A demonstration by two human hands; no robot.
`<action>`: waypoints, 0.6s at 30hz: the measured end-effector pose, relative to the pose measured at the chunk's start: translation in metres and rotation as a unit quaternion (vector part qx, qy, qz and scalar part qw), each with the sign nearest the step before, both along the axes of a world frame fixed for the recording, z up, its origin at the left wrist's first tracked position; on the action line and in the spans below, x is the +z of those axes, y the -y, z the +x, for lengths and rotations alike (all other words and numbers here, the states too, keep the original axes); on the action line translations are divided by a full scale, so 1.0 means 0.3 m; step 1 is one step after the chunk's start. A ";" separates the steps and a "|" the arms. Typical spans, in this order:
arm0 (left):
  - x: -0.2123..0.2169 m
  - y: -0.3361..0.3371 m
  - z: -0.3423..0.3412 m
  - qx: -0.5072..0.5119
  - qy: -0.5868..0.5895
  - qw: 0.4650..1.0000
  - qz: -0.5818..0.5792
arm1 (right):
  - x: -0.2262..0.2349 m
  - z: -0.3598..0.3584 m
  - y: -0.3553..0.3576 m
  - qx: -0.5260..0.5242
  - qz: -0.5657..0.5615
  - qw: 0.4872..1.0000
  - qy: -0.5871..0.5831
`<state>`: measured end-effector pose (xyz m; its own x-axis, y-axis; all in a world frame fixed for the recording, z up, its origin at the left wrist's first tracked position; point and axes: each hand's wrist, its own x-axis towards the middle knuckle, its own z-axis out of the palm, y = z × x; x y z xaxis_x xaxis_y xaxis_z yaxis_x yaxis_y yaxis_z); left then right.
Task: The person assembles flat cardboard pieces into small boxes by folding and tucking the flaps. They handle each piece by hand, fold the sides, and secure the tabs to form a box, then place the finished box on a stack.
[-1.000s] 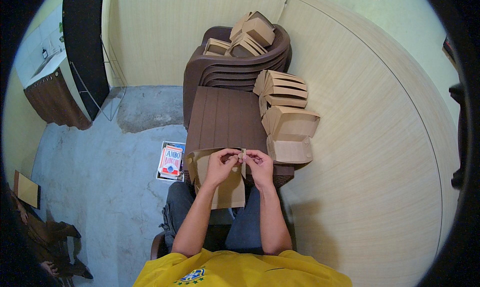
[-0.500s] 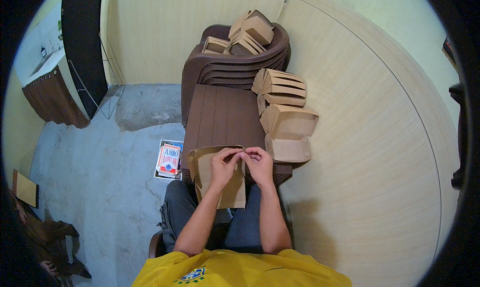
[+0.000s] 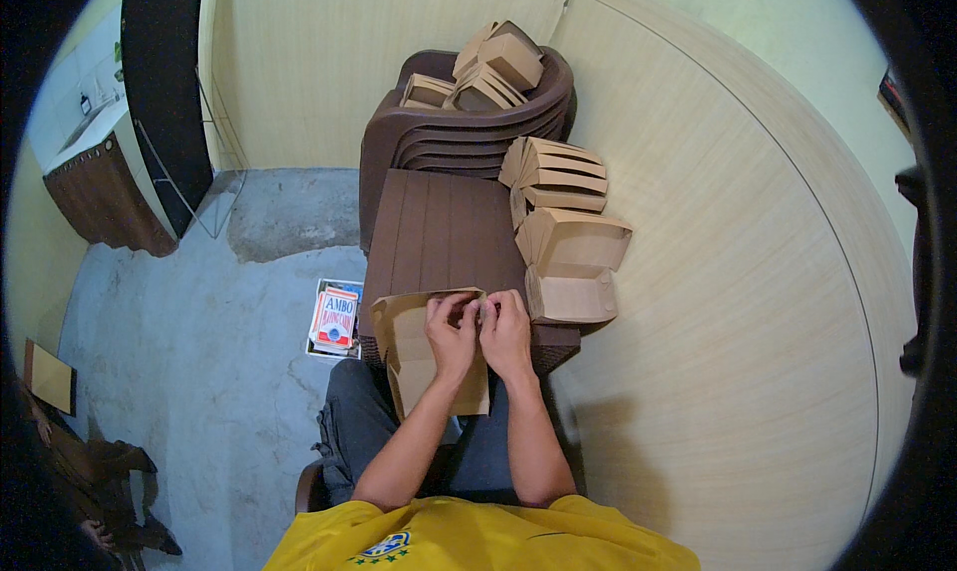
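Observation:
A partly folded brown cardboard box [image 3: 404, 357] lies at the near edge of the brown slatted table [image 3: 439, 227], its lower part hanging over my lap. My left hand [image 3: 454, 340] reaches inside the box's far right corner, fingers curled against the card. On the same corner, my right hand [image 3: 506, 337] pinches the right wall from the outer side. The fingertips of both hands nearly meet there, and the exact fold between them is hidden. Right of my hands stands an open, formed cardboard box [image 3: 573, 292].
Nested open cardboard boxes [image 3: 563, 172] line the table's right edge. More boxes [image 3: 498, 63] sit on stacked brown chairs [image 3: 469, 123] behind. A white crate [image 3: 334, 317] with a printed packet stands on the floor at left. A pale wall [image 3: 718, 272] rises at right.
My right hand has turned more upright and shifted slightly left. My left hand's fingers have gone deeper into the box corner. The box has hardly moved.

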<state>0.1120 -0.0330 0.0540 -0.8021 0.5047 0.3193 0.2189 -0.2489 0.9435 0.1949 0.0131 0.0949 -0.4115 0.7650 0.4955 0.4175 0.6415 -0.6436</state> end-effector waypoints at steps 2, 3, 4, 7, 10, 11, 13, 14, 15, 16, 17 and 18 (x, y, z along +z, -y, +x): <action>-0.002 -0.008 -0.009 -0.021 0.094 0.995 -0.035 | -0.002 -0.006 0.004 0.027 -0.028 0.999 -0.019; -0.004 0.004 -0.023 -0.040 0.029 0.997 -0.065 | -0.004 -0.006 0.003 0.033 -0.060 0.997 -0.020; -0.001 0.003 -0.025 -0.059 -0.029 0.998 -0.024 | -0.005 -0.004 -0.004 0.020 -0.042 0.998 -0.040; 0.014 0.031 -0.031 -0.174 -0.031 0.984 -0.017 | -0.007 0.002 -0.051 -0.008 -0.052 0.995 -0.080; 0.035 0.044 -0.027 -0.165 -0.112 0.979 -0.050 | -0.022 0.019 -0.093 0.062 -0.202 0.970 -0.122; 0.039 0.042 -0.031 -0.161 -0.100 0.980 -0.061 | -0.030 0.019 -0.100 0.077 -0.254 0.954 -0.142; 0.044 0.023 -0.059 -0.173 -0.044 0.980 -0.090 | -0.038 0.037 -0.101 0.157 -0.253 0.937 -0.183; 0.042 0.014 -0.073 -0.180 -0.028 0.981 -0.074 | -0.039 0.047 -0.098 0.178 -0.280 0.922 -0.199; 0.038 0.006 -0.090 -0.190 0.000 0.979 -0.070 | -0.034 0.063 -0.097 0.208 -0.306 0.912 -0.177; 0.031 0.003 -0.106 -0.191 0.009 0.980 -0.051 | -0.035 0.070 -0.082 0.226 -0.266 0.924 -0.157; 0.028 -0.015 -0.131 -0.168 -0.002 0.984 -0.065 | -0.033 0.078 -0.066 0.218 -0.242 0.937 -0.130; 0.024 -0.026 -0.145 -0.156 0.009 0.987 -0.045 | -0.030 0.088 -0.054 0.212 -0.226 0.945 -0.103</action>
